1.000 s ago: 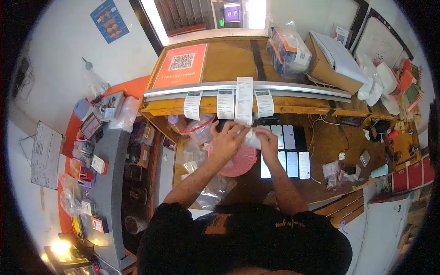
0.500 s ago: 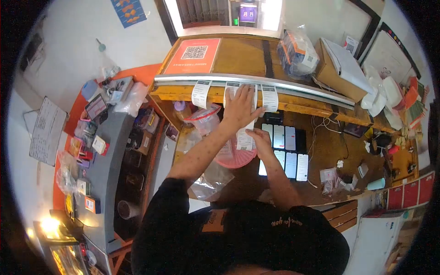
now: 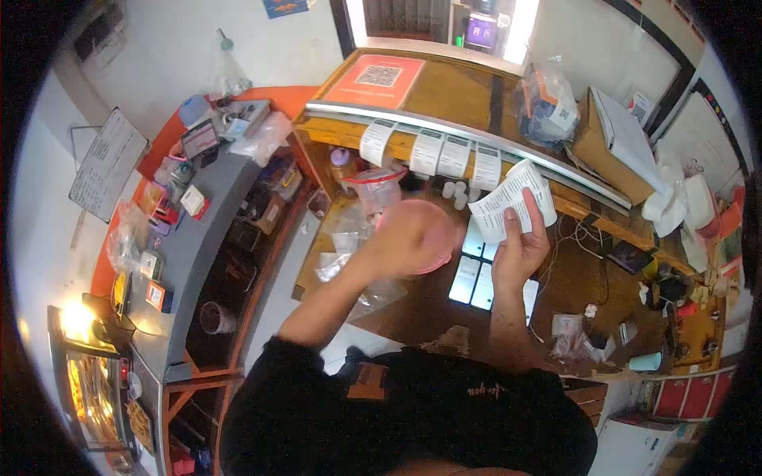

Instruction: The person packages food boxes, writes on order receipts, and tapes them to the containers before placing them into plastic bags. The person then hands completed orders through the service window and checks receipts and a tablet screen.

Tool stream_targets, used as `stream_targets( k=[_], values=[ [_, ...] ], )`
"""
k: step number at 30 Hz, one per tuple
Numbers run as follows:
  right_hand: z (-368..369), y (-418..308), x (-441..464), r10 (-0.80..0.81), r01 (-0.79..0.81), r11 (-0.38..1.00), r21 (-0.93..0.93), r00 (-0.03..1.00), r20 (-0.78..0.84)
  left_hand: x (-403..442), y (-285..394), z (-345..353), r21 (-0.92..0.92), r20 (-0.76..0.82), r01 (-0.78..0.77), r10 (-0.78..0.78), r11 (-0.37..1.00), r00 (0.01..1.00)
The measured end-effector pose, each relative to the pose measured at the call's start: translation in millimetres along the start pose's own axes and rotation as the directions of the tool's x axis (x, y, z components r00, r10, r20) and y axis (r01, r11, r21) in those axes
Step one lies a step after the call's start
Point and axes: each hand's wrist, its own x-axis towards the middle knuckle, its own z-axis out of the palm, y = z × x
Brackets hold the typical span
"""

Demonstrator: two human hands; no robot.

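My right hand pinches a long, curled printed receipt between thumb and fingers, holding it up above the phones. Several lit phones lie on the wooden desk below, partly hidden by that hand. My left hand, smeared by motion, is over a round pink plastic basket; whether its fingers grip the basket is unclear. Along the metal rail hang several printed receipts, with neither hand touching them. A clear bag with a red edge stands behind the basket.
On the upper shelf lie an orange QR sign, a plastic-wrapped box and a cardboard box. White cables and small packets are on the right of the desk. A grey counter holds clutter at left.
My left hand has left the receipts at the rail and come down to the pink basket. My right hand has moved right with a receipt, now off the rail. The view has turned slightly.
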Motion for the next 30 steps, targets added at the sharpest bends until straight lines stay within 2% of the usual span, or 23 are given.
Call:
stream_targets(
  k=[1, 2, 4, 5, 7, 9, 10, 11, 12, 13, 14, 15, 16, 17, 18, 19, 21, 23, 25, 26, 27, 29, 30],
  values=[
    [7.8, -3.3, -4.3, 0.0, 0.0, 1.0, 0.014, 1.0, 0.01, -38.9, -1.0, 13.5, -0.337, 0.342, 0.039, 0.083, 0.941, 0.936],
    [17.3, -5.0, -10.6, -0.021, 0.021, 1.0, -0.003, 0.997, 0.071, -71.1, 9.9, 25.9, -0.735, 0.494, 0.063, 0.47, 0.676, 0.732],
    [47.1, -7.7, -32.2, -0.038, 0.033, 0.999, 0.029, 0.986, 0.159, -153.4, 34.2, 67.5, -0.865, 0.423, 0.18, 0.487, 0.469, 0.764],
    [63.8, -9.0, -45.9, -0.022, 0.012, 0.998, 0.054, 0.982, 0.19, -184.0, 22.2, 83.0, -0.861, 0.413, 0.177, 0.453, 0.476, 0.79],
    [101.8, -12.8, -81.1, -0.084, 0.082, 0.996, 0.019, 0.951, 0.299, -241.9, -2.7, 95.9, -0.696, 0.592, 0.349, 0.226, 0.628, 0.774],
    [138.7, -18.9, -125.1, 0.011, -0.03, 0.999, 0.038, 0.906, 0.424, -295.3, 10.2, 72.2, -0.205, 0.746, 0.578, -0.256, 0.79, 0.615],
    [168.5, -23.7, -153.5, -0.002, -0.039, 0.996, 0.075, 0.875, 0.484, -336.1, 7.5, 75.8, -0.465, 0.626, 0.494, -0.123, 0.735, 0.77],
    [196.0, -29.4, -184.8, -0.019, -0.05, 0.992, 0.113, 0.842, 0.539, -362.0, 32.6, 66.8, -0.612, 0.514, 0.413, -0.057, 0.675, 0.856],
    [219.8, -35.6, -216.7, 0.029, -0.134, 0.982, 0.131, 0.8, 0.6, -450.5, 15.9, 118.3, -0.61, 0.487, 0.425, -0.108, 0.669, 0.867],
    [246.8, -41.8, -248.6, 0.032, -0.164, 0.975, 0.15, 0.772, 0.635, -524.3, -3.5, 165.7, -0.392, 0.069, -0.03, 0.062, 0.919, 0.996],
    [271.7, -47.6, -280.1, 0.001, -0.153, 0.975, 0.162, 0.728, 0.685, -508.4, -48.2, 227.3, 0.073, -0.248, -0.364, 0.371, 0.928, 0.895],
    [292.6, -54.5, -314.6, -0.027, -0.148, 0.974, 0.172, 0.677, 0.736, -573.5, 1.5, 155.0, 0.097, -0.289, -0.314, 0.329, 0.944, 0.899],
    [311.6, -62.3, -338.5, -0.016, -0.188, 0.966, 0.176, 0.638, 0.77, -563.1, 39.3, 102.3, -0.358, 0.039, 0.184, -0.182, 0.915, 0.982],
    [335.8, -73.4, -370.4, -0.023, -0.253, 0.943, 0.214, 0.596, 0.803, -569.9, 65.9, 28.9, -0.538, 0.5, 0.675, -0.453, 0.505, 0.738],
    [359.1, -79.6, -395.0, -0.042, -0.31, 0.915, 0.257, 0.561, 0.827, -604.4, 54.5, 37.9, -0.672, 0.466, 0.65, -0.481, 0.355, 0.743],
    [378.3, -84.4, -422.0, -0.056, -0.332, 0.904, 0.271, 0.535, 0.843, -627.6, 60.7, 27.5, -0.681, 0.438, 0.645, -0.512, 0.348, 0.739],
    [410.8, -93.4, -472.3, -0.085, -0.355, 0.897, 0.262, 0.444, 0.892, -662.3, 79.1, 8.4, -0.805, -0.057, 0.202, -0.411, 0.558, 0.91],
    [414.8, -90.6, -477.3, -0.058, -0.467, 0.849, 0.248, 0.384, 0.921, -640.7, 77.2, 8.4, -0.764, -0.074, 0.227, -0.431, 0.604, 0.899],
    [456.3, -97.2, -531.0, -0.042, -0.541, 0.818, 0.197, 0.286, 0.957, -688.8, 62.4, -4.8, -0.844, -0.042, 0.198, -0.429, 0.498, 0.902],
    [471.3, -94.8, -547.2, -0.05, -0.554, 0.81, 0.193, 0.262, 0.964, -708.6, 48.0, -8.3, -0.605, 0.067, 0.534, -0.63, 0.591, 0.774],
    [486.7, -90.7, -560.9, -0.055, -0.573, 0.799, 0.184, 0.235, 0.97, -721.4, 37.1, -9.6, -0.609, 0.05, 0.536, -0.646, 0.584, 0.761],
    [520.1, -84.4, -588.7, -0.074, -0.601, 0.779, 0.178, 0.194, 0.978, -746.8, 17.3, -17.4, -0.896, -0.023, 0.201, -0.494, 0.396, 0.869],
    [535.0, -83.3, -596.0, -0.094, -0.61, 0.77, 0.19, 0.186, 0.978, -751.1, 19.4, -31.7, -0.892, -0.115, 0.096, -0.429, 0.442, 0.896]
  ],
)
